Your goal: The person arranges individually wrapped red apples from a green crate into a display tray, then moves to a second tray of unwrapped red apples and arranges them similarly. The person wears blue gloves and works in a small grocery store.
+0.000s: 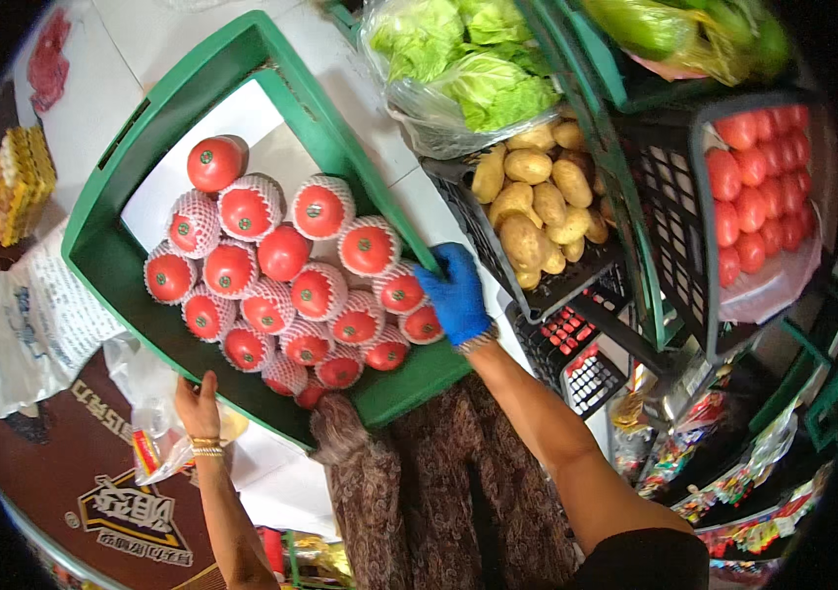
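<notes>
A green plastic crate (pixel 161 96) lies tilted across the view before me. Inside it are several red tomatoes (pixel 284 252), most in white foam net sleeves and many bearing small stickers. My right hand (pixel 457 295), in a blue knit glove, grips the crate's right rim. At the lower left rim is my bare left hand (pixel 197 405), with bracelets at the wrist; its thumb shows at the edge and its fingers are partly hidden, closed around the rim. The crate's near corner is beside my patterned trousers (pixel 455 472).
Right of the crate stand a black crate of potatoes (pixel 529 214), a plastic bag of lettuce (pixel 463 66) and a black crate of tomatoes (pixel 684 221). White plastic bags (pixel 28 332) and a brown surface with printed writing (pixel 28 487) lie at left. Packaged goods fill shelves lower right.
</notes>
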{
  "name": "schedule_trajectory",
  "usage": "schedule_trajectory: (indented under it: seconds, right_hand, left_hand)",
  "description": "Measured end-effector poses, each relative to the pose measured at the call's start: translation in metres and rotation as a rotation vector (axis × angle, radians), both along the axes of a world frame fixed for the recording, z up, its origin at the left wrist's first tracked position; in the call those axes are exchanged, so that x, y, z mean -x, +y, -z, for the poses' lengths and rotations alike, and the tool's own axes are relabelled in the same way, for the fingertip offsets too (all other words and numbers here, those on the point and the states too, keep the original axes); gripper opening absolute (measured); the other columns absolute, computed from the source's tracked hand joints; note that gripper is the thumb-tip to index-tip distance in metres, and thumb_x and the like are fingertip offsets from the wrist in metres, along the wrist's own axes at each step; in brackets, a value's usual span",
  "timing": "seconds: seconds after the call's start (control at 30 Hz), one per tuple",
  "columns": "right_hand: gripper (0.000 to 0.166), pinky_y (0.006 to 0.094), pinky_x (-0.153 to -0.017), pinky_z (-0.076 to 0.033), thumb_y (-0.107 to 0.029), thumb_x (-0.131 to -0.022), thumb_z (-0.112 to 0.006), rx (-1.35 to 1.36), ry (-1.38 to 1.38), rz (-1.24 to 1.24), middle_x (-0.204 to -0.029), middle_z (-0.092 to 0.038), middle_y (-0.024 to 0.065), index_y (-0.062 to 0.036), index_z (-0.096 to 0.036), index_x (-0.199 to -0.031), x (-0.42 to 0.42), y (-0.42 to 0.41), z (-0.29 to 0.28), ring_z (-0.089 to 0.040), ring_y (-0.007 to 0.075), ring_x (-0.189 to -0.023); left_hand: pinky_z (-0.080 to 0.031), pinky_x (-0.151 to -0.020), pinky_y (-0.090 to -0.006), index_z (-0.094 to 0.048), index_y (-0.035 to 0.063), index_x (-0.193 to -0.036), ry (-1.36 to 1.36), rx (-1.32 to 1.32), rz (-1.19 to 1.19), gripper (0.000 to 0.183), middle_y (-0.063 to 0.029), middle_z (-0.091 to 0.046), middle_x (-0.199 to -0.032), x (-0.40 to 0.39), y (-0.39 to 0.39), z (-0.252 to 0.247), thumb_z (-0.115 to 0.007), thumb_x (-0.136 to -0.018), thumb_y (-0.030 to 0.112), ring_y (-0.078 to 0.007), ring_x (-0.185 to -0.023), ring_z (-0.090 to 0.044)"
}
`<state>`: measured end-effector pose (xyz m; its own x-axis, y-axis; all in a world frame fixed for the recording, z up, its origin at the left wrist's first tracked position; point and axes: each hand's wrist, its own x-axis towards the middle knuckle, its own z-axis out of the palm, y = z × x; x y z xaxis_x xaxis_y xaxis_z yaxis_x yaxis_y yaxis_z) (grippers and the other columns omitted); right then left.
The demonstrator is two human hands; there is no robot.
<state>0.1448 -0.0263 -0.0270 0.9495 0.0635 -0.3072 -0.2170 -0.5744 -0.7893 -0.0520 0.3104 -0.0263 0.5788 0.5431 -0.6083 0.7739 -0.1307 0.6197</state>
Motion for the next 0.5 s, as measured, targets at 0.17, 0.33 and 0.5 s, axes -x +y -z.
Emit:
schedule_trajectory:
  seconds: [0.17,0.33,0.5]
  right_hand:
    - [0.019,0.0298,-0.061,-0.042,-0.007,-0.067,-0.063,0.165,-0.221,0.04,-0.073,-0.051,0.01,-0.0011,-0.052,-0.081,-0.005,-0.049,-0.107,-0.05,0.0201,-0.066]
    - [0.015,0.0302,-0.058,-0.041,-0.006,-0.067,-0.063,0.135,-0.206,0.182,-0.072,-0.052,0.0105,-0.0007,-0.052,-0.077,-0.007,-0.139,-0.111,-0.049,0.0211,-0.063]
    - [0.015,0.0338,-0.058,-0.04,-0.007,-0.067,-0.062,0.273,-0.246,0.085,-0.07,-0.051,0.0126,-0.0022,-0.051,-0.075,0.007,-0.16,-0.111,-0.049,0.0268,-0.063]
  left_hand:
    - [-0.041,-0.047,-0.0218,-0.051,-0.0009,-0.092,-0.034,0.182,0.039,0.021,-0.004,-0.055,-0.075,-0.027,-0.041,-0.1,-0.056,-0.074,0.008,-0.009,-0.057,-0.05]
    - [-0.041,-0.058,-0.022,-0.05,-0.0016,-0.09,-0.183,0.323,0.085,0.02,-0.0028,-0.055,-0.076,-0.037,-0.123,-0.094,-0.056,-0.074,0.009,-0.0088,-0.065,-0.049]
    - [-0.042,-0.061,-0.0219,-0.05,-0.0019,-0.094,-0.155,0.371,0.016,0.024,-0.0034,-0.055,-0.08,-0.018,-0.157,-0.083,-0.055,-0.072,0.007,-0.0089,-0.069,-0.05]
